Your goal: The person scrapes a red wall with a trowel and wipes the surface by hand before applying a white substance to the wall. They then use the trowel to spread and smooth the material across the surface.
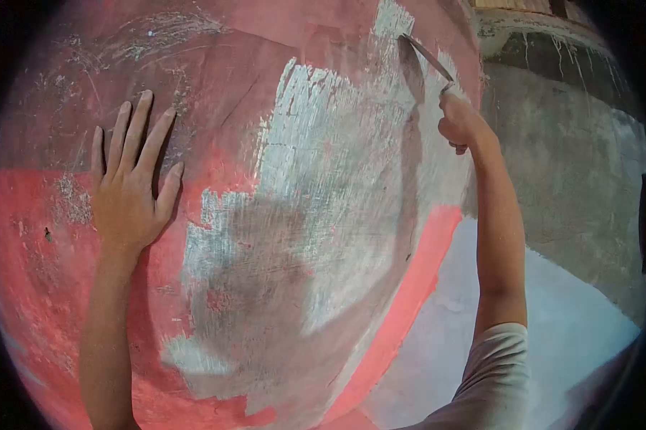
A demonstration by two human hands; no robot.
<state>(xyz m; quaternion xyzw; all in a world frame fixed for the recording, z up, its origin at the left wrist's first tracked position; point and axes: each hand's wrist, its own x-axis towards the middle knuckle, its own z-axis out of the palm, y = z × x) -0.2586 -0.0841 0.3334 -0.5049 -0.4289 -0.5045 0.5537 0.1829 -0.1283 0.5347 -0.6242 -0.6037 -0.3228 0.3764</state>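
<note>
One grip is closed: the right hand [461, 120] clasps a scraper [429, 57], tilted seemingly to bring its edge towards the pale-streaked upper right of the red wall [32, 208]. The left hand [124, 201] lies open against the wall at left, probably for steadiness. The handle is hidden; whether the scraper touches is unclear.

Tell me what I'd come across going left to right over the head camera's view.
Small dark mark on the red surface, left hand lying flat with fingers spread, thin-bladed tool, right hand holding it, gray wall.
</note>
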